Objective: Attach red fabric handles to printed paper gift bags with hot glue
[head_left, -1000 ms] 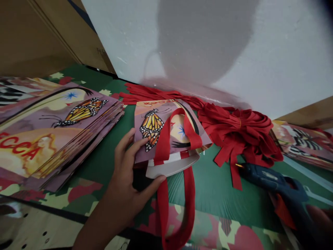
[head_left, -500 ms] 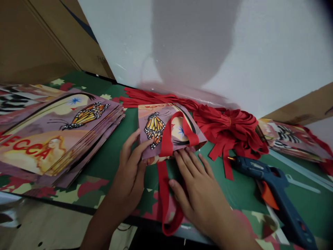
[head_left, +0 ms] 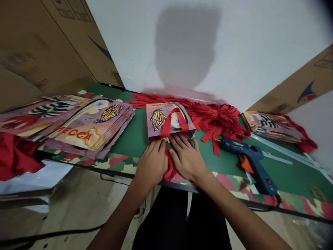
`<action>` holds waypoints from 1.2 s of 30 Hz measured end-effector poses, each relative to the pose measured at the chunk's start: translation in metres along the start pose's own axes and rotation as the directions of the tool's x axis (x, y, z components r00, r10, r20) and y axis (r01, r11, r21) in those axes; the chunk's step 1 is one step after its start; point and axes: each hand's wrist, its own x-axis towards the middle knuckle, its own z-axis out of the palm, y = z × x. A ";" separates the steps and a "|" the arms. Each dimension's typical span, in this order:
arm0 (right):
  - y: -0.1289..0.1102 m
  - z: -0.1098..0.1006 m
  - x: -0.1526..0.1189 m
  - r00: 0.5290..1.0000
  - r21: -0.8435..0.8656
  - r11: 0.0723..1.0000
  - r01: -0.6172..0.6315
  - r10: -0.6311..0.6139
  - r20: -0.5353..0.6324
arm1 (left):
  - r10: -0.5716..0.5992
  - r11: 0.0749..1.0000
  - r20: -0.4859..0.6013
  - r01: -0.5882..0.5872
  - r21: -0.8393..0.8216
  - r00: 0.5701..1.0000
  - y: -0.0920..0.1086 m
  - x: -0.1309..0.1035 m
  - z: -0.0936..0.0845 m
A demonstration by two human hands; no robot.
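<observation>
I'm working on a paper bag [head_left: 158, 119], lying at the centre of the frame on the green part of the table [head_left: 139, 128]. My left hand [head_left: 152, 165] is laying its fingers side by side along the near edge; its thumb is hiding, so can't tell if it's pinching. My right hand [head_left: 188, 159] is resting open on the same edge, thumb apart from the fingers.

Handling, my read: light, fairly stiff card, creasing easily, maybe a bit slick on the print. I'd be taking it by the side edges, flat fingers, low squeeze. Red strap [head_left: 167, 125] is looping over the top face, looking soft and floppy, so poor for steering the body. Another red loop [head_left: 170, 171] is hanging between the hands.

Containers: the bag's near end is sitting under my fingers, so contents are staying unreadable. Stacked bags [head_left: 104, 119] at left are lying flat; can't see inside any. Same for the smaller pile [head_left: 273, 126] at right. Cardboard box [head_left: 52, 45], upper left, is showing only its outside.

Outward: red ribbon bundle [head_left: 218, 116] is lying right of the bag, glue gun [head_left: 236, 146] is pointing its tip toward it.
</observation>
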 end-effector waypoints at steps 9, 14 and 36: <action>0.001 0.001 0.005 0.998 0.014 0.998 0.055 -0.055 0.035 | -0.116 0.991 0.177 0.103 0.080 0.977 0.014 0.010 0.002; -0.001 0.004 0.004 0.999 -0.004 1.000 -0.017 0.017 -0.038 | -0.140 0.989 0.156 0.131 0.062 0.978 0.013 0.005 0.011; 0.001 0.000 -0.001 0.987 0.044 0.990 -0.134 0.137 -0.089 | -0.163 0.985 0.092 0.156 0.072 0.982 0.016 0.004 0.019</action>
